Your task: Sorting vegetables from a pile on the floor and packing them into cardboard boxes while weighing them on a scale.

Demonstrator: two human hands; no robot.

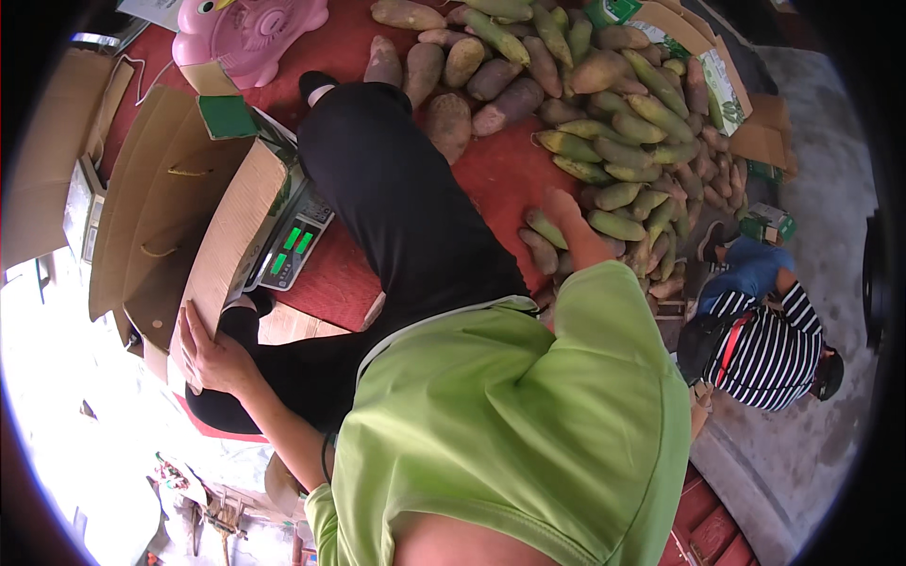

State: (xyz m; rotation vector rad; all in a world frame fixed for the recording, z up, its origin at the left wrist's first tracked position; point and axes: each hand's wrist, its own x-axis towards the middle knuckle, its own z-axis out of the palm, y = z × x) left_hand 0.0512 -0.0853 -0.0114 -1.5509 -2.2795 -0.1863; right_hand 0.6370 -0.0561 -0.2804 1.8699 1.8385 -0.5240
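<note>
At the left, a tall opened cardboard box point(236, 222) with cord loops on its inner walls stands over a digital scale point(300, 226) with a lit green display. My left hand point(219, 363) lies against the near end of the box's side panel, fingers stretched along the cardboard. My right hand point(563, 209) reaches over the near left edge of a large heap of long tubers point(651, 118), some green, some brown. A green tuber point(545, 227) lies beside that hand. Its fingers are small and partly hidden, so I cannot make out a grip.
Several large brown tubers point(510, 106) lie on the red floor covering point(491, 179) past my leg. A pink plastic basin point(247, 38) stands at the far left. Cardboard point(727, 80) borders the heap at the far right. Another person in a striped top point(769, 354) is at the right.
</note>
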